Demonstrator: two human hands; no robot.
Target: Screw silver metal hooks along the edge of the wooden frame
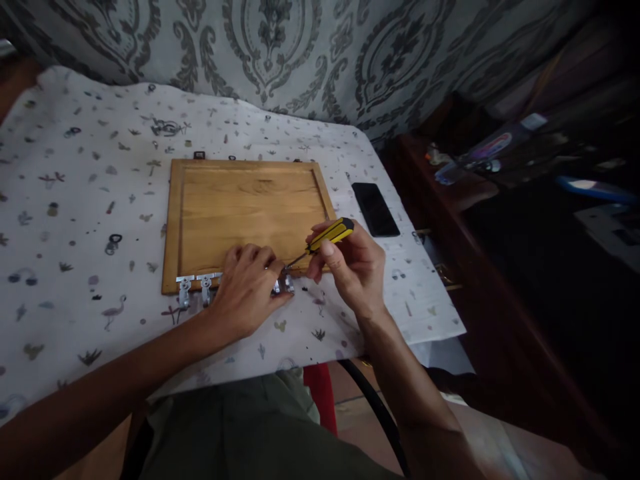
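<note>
A wooden framed panel [240,210] lies flat on the table. My right hand [350,267] is closed round a yellow and black screwdriver [327,235], whose tip points down-left at the panel's near edge. My left hand [247,290] rests over that edge with fingers curled, pressing on a metal hook rail [193,285] fixed along it. The rail's hooks show to the left of the hand and just right of its fingers. What lies under the left hand is hidden.
The table wears a white cloth printed with small figures [75,200]. A black phone [375,209] lies right of the panel. Small metal bits [114,243] are scattered on the cloth. A dark wooden cabinet [500,280] with clutter stands at the right. Patterned wall behind.
</note>
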